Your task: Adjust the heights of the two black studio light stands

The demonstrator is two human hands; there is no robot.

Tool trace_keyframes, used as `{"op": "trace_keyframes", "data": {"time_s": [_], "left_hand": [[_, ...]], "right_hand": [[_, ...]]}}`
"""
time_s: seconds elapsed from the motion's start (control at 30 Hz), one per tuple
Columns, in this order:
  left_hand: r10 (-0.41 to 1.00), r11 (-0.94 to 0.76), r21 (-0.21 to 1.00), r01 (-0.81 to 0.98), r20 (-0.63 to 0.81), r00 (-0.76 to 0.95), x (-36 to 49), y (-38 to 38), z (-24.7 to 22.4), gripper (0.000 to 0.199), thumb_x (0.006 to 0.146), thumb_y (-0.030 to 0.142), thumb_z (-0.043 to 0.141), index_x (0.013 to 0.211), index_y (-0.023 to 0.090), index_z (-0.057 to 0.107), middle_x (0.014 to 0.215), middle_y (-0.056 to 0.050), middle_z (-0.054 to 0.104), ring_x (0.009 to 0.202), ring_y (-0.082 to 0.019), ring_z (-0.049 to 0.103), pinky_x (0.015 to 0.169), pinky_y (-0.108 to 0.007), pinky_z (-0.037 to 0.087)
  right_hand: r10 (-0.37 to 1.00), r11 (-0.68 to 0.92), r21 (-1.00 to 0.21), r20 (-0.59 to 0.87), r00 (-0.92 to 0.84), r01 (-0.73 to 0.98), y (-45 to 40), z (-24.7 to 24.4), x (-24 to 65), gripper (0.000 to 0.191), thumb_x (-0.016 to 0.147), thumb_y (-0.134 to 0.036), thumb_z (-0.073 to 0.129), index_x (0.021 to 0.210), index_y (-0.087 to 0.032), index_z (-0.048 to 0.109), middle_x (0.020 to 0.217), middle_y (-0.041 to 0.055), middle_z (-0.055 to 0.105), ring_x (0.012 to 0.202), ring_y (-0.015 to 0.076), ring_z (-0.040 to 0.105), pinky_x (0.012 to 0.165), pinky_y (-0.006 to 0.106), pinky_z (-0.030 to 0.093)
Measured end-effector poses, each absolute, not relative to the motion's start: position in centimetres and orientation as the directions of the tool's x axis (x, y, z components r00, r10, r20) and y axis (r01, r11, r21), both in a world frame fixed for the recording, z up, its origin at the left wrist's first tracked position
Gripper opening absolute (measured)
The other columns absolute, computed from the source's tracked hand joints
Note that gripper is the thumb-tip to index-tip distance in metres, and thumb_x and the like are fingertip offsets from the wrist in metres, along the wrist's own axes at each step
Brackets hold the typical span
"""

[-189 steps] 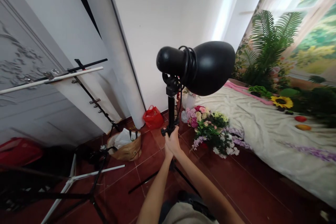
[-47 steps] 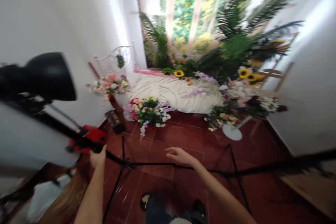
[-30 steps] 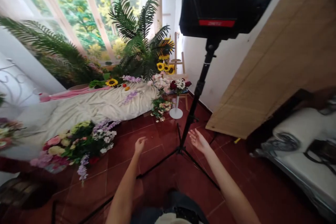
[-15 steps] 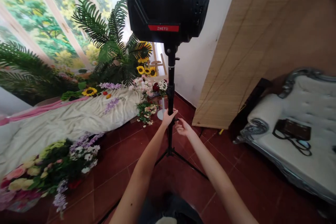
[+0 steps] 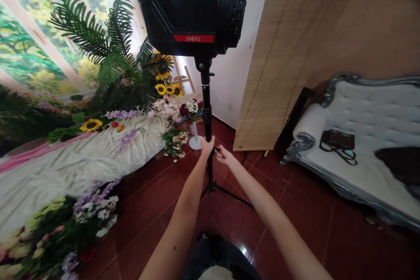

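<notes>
One black light stand (image 5: pixel 205 94) stands upright on the dark red tiled floor (image 5: pixel 141 205), its tripod legs spread, directly in front of the person. The left hand (image 5: pixel 207 145) is wrapped around the pole just below a collar (image 5: pixel 207 116), its far-side fingers partly hidden. Just beside and slightly lower, the right hand (image 5: pixel 224 155) has thumb and fingers narrowed on a small black knob (image 5: pixel 216 150) at the pole's side. Atop the stand sits a black studio light (image 5: pixel 183 15) with a red ZHEYU label (image 5: pixel 193 38). To the left, a sunflower (image 5: pixel 91 124) lies on a cream blanket (image 5: pixel 98 153); to the right, a brown bag (image 5: pixel 341 139) rests on a tufted white sofa (image 5: pixel 370 109) beyond a bamboo blind (image 5: pixel 272 52).
</notes>
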State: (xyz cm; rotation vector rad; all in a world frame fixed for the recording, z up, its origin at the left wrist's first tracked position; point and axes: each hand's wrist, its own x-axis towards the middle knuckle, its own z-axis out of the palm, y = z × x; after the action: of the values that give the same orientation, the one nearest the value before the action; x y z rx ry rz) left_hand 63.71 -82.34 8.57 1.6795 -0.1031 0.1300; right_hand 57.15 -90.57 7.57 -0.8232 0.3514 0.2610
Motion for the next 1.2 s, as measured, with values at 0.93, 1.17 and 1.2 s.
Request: {"op": "trace_keyframes", "data": {"time_s": [0.93, 1.17, 1.2], "left_hand": [[-0.016, 0.059, 0.985, -0.165, 0.166, 0.986, 64.1, -82.3, 8.2, 0.013, 0.060, 0.026, 0.066, 0.064, 0.014, 0.062, 0.060, -0.003, 0.063, 0.065, -0.019, 0.061, 0.061, -0.028, 0.048], [-0.089, 0.135, 0.983, -0.125, 0.137, 0.987, 63.5, -81.0, 9.0, 0.026, 0.062, 0.035, 0.071, 0.073, 0.014, 0.063, 0.068, -0.004, 0.064, 0.069, -0.017, 0.063, 0.066, -0.027, 0.050], [-0.115, 0.142, 0.982, -0.128, 0.145, 0.983, 63.4, -80.7, 8.9, 0.029, 0.061, 0.036, 0.073, 0.076, 0.014, 0.063, 0.071, -0.004, 0.064, 0.070, -0.017, 0.063, 0.068, -0.027, 0.050]], "right_hand": [[-0.337, -0.537, -0.755, 0.601, 0.725, 0.376, -86.0, 24.0, 60.8, 0.050, 0.077, -0.046, 0.059, 0.115, -0.021, 0.039, 0.093, 0.0053, 0.061, 0.079, 0.0209, 0.062, 0.070, 0.035, 0.050], [-0.239, -0.454, -0.761, 0.604, 0.760, 0.462, -87.3, 23.0, 63.0, 0.028, 0.078, -0.035, 0.055, 0.097, -0.022, 0.040, 0.079, 0.0009, 0.057, 0.072, 0.0181, 0.059, 0.068, 0.031, 0.049], [-0.189, -0.434, -0.755, 0.609, 0.770, 0.491, -87.6, 23.0, 63.0, 0.027, 0.078, -0.034, 0.055, 0.097, -0.022, 0.041, 0.081, 0.0010, 0.057, 0.074, 0.0176, 0.059, 0.070, 0.031, 0.049]]}}
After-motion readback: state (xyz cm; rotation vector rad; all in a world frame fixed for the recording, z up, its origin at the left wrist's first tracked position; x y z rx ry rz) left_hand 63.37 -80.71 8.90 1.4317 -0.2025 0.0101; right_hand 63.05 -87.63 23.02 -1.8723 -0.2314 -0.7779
